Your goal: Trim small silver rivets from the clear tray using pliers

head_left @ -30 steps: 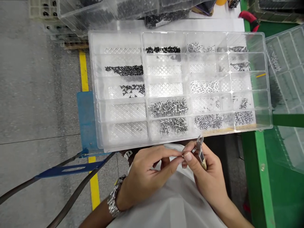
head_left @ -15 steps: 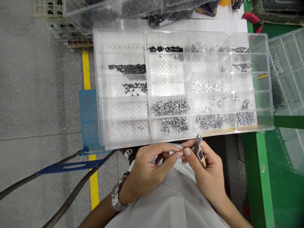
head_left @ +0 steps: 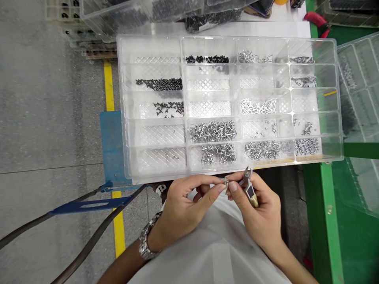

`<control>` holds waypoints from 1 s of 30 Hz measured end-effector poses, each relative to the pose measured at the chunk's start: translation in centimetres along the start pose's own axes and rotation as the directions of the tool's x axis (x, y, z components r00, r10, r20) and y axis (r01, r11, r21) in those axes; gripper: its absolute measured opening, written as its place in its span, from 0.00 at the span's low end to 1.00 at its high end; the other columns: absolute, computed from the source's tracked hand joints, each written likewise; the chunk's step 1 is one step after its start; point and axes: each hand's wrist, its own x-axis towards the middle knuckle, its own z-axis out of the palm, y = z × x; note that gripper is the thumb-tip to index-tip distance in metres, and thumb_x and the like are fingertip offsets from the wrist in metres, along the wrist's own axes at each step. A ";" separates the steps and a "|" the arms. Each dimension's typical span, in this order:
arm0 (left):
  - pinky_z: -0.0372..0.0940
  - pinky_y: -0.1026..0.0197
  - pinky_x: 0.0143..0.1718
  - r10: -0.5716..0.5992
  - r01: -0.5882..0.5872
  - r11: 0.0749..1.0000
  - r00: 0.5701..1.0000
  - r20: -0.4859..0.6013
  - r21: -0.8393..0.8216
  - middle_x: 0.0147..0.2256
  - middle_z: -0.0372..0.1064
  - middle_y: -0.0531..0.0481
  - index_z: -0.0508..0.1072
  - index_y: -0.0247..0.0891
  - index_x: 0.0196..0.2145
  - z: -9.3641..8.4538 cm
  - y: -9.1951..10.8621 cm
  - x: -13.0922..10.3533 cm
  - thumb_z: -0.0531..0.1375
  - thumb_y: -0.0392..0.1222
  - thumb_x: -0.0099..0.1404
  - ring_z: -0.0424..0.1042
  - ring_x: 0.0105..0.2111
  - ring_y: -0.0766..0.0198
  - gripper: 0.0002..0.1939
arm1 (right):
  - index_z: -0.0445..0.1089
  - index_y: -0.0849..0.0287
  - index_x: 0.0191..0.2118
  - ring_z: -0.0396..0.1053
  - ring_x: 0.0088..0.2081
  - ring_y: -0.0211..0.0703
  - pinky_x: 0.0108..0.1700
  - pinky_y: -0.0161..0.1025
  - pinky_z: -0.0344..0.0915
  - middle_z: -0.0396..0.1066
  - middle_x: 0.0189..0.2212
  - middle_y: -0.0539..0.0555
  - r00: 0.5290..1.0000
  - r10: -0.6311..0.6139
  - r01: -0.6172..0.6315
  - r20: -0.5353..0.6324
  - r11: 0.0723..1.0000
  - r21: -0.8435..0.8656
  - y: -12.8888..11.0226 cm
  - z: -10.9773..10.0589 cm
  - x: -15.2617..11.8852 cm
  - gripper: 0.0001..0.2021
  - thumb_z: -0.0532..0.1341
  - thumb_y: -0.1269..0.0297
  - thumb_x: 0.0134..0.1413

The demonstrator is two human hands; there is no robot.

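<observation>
Head view, seemingly steep, above hands [head_left: 186, 205]

My left hand [head_left: 185, 205] and right hand [head_left: 257, 209] sit before the tray [head_left: 160, 172], the cutter [head_left: 249, 185] in my right and a piece [head_left: 226, 182] between the fingertips of both. The tray lies on a board [head_left: 275, 27], with parts [head_left: 213, 131] in its compartments. Behind it are a bag [head_left: 211, 23] and, farther left, a bin [head_left: 118, 8]; a second tray [head_left: 359, 47] lies right of it.
</observation>
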 end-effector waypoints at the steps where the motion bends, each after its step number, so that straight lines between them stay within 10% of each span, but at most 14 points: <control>1: 0.60 0.71 0.25 0.001 -0.001 1.000 1.000 0.000 0.007 0.25 0.72 0.56 0.87 0.42 0.43 0.0 0.0 0.0 0.71 0.37 0.74 0.65 0.25 0.73 0.03 | 0.83 0.50 0.46 0.74 0.30 0.38 0.35 0.34 0.72 0.76 0.30 0.47 1.000 -0.013 0.013 0.014 1.000 -0.008 0.1 -0.2 0.0 0.02 0.71 0.63 0.71; 30: 0.58 0.64 0.23 0.096 -0.096 0.989 0.995 0.005 0.111 0.27 0.77 0.53 0.88 0.40 0.43 -0.3 0.4 0.5 0.71 0.34 0.73 0.62 0.23 0.70 0.04 | 0.77 0.53 0.46 0.67 0.28 0.38 0.32 0.37 0.65 0.74 0.31 0.48 0.982 -0.040 0.057 0.186 0.995 -0.085 -0.2 -1.5 2.0 0.04 0.67 0.60 0.75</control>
